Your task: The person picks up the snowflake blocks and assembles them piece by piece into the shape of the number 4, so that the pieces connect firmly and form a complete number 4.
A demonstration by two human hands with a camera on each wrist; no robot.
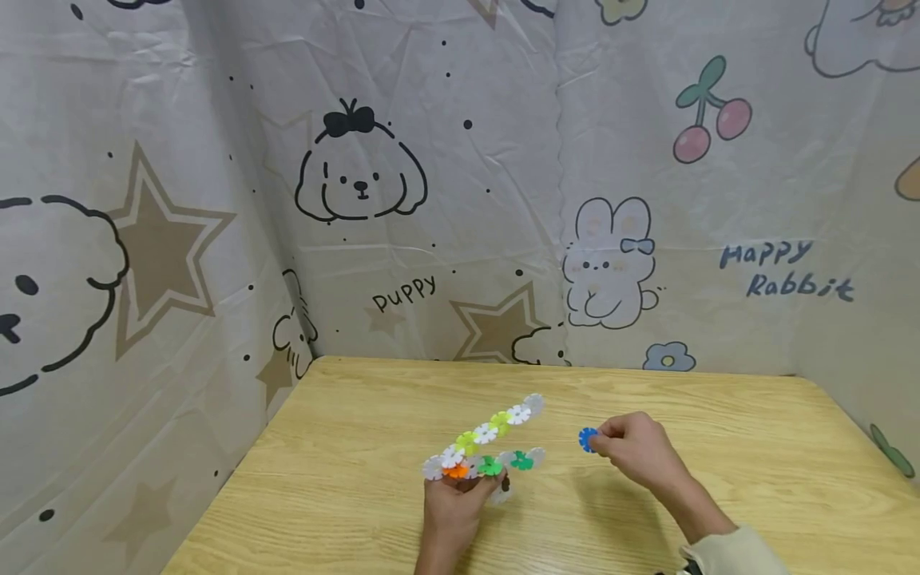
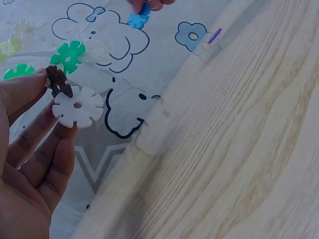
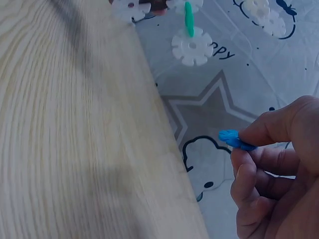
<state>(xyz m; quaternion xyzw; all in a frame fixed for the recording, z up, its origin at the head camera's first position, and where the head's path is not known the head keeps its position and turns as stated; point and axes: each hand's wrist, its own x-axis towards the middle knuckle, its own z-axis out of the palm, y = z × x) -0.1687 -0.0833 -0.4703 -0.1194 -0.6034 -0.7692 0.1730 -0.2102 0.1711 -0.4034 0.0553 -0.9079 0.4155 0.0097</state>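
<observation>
My left hand grips a branching assembly of interlocked snowflake discs above the table. One row of white and yellow-green discs slants up to the right; below it runs a row with an orange disc and green discs. In the left wrist view, thumb and fingers pinch near a brown disc, which joins a white disc. To the right, apart from the assembly, my right hand pinches a blue snowflake disc between thumb and forefinger. Its other fingers are curled beneath.
The wood-grain table spreads under both hands. Behind and beside it hangs a pale cloth printed with cartoon animals and stars. In the left wrist view, a thin purple piece shows near the table's edge.
</observation>
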